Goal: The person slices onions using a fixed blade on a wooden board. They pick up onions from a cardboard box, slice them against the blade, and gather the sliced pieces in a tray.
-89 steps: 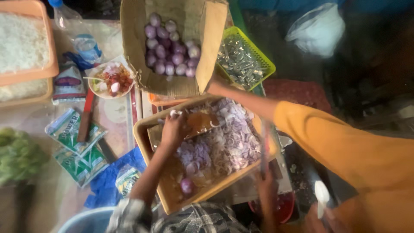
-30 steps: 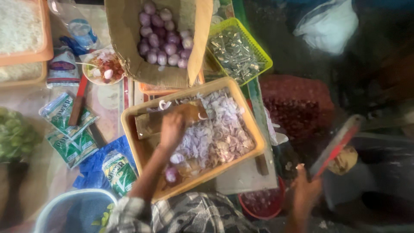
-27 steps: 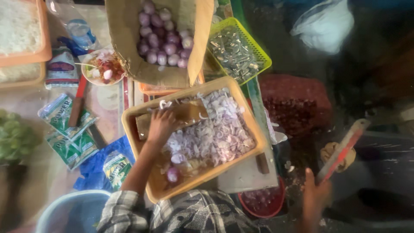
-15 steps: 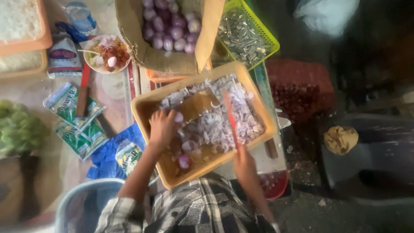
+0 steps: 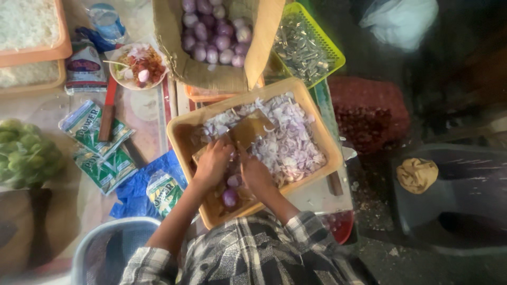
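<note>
Purple whole shallot (image 5: 229,197) sits at the tan tray's (image 5: 182,138) near edge, between my wrists, slightly nearer the left hand (image 5: 213,162). Left is curled over shallots, right hand (image 5: 255,174) is closed on the cleaver (image 5: 248,131), blade pointing away.

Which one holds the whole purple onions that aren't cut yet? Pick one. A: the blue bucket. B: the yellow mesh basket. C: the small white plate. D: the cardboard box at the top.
D: the whole purple onions sit in the cardboard box above the tray where both hands work over sliced onion.
</note>
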